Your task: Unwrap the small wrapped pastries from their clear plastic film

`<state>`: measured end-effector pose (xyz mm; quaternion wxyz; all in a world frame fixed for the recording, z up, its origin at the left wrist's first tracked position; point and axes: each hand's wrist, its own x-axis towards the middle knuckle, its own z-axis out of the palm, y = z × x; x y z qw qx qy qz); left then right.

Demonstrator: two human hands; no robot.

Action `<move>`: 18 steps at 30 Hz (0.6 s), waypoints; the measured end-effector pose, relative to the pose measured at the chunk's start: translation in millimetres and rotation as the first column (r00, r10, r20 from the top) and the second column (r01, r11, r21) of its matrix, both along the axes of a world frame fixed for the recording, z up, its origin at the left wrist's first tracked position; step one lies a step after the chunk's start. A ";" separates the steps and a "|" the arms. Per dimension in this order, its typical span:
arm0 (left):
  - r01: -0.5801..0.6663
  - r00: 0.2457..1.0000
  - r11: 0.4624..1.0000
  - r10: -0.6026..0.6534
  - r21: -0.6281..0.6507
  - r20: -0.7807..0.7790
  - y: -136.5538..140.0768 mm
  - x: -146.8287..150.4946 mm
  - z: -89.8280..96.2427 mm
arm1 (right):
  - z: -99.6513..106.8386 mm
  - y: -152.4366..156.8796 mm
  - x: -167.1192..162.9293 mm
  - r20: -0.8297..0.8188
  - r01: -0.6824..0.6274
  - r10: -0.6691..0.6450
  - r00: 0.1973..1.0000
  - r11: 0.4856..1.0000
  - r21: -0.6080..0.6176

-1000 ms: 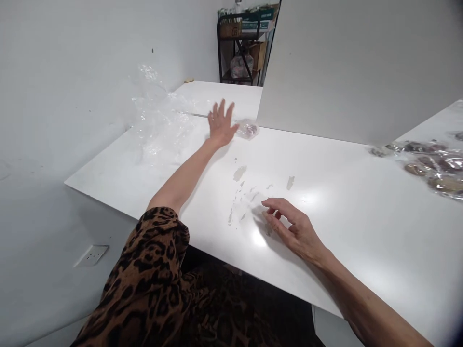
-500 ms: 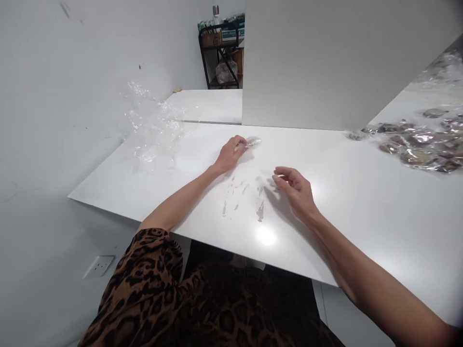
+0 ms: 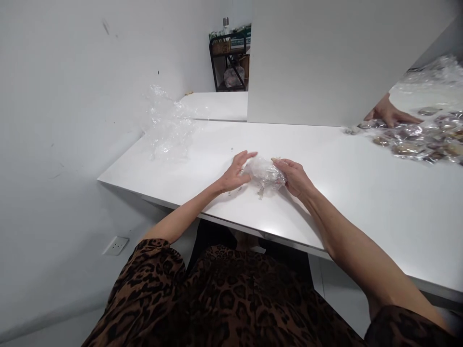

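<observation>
A crumpled clear plastic bag (image 3: pixel 265 172) is between my hands over the white table (image 3: pixel 210 178). My right hand (image 3: pixel 295 177) pinches its right side between thumb and fingers. At the left side of the plastic is my left hand (image 3: pixel 235 172), thumb and fingers spread apart and close to its edge; whether they touch it I cannot tell. What the bag holds, if anything, does not show clearly. Small greyish marks (image 3: pixel 261 193) on the tabletop show just below the plastic.
Loose clear plastic (image 3: pixel 168 130) is heaped at the left by the wall. An upright white panel (image 3: pixel 304 62) stands behind the table. Another person's hand (image 3: pixel 390 113) rests by several plastic-wrapped items (image 3: pixel 415 140) at the right. A black shelf (image 3: pixel 229 60) stands farther back.
My left hand has come nearer and opened from its pinch on a small clear plastic piece. My right hand now grips the crumpled bag. Another person's hand has appeared at the right.
</observation>
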<state>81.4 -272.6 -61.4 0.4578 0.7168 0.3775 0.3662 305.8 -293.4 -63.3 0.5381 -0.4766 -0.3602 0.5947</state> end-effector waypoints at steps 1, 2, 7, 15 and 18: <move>0.060 0.994 0.994 -0.051 0.089 -0.096 -2.5 -1.6 0.7 | 0.3 -0.9 -0.2 0.012 0.003 -0.003 1.000 1.000 -0.004; 0.098 0.983 0.981 -0.069 0.168 -0.171 -4.7 -2.0 1.2 | 1.0 -2.0 -0.7 0.026 -0.003 0.003 1.000 1.000 -0.008; -0.092 0.994 0.940 0.104 0.328 -0.020 -8.1 10.6 -3.4 | 10.8 -8.7 -4.9 0.062 -0.023 0.026 0.998 0.998 -0.055; -0.226 0.817 0.901 0.382 -0.369 0.432 -10.1 46.2 -0.6 | 11.9 -0.5 9.0 -0.069 0.081 -0.087 0.994 0.993 -0.087; -0.318 0.678 0.784 0.581 -0.533 0.451 -9.9 54.4 9.9 | 2.5 1.1 8.1 -0.046 0.174 -0.177 0.983 0.983 -0.063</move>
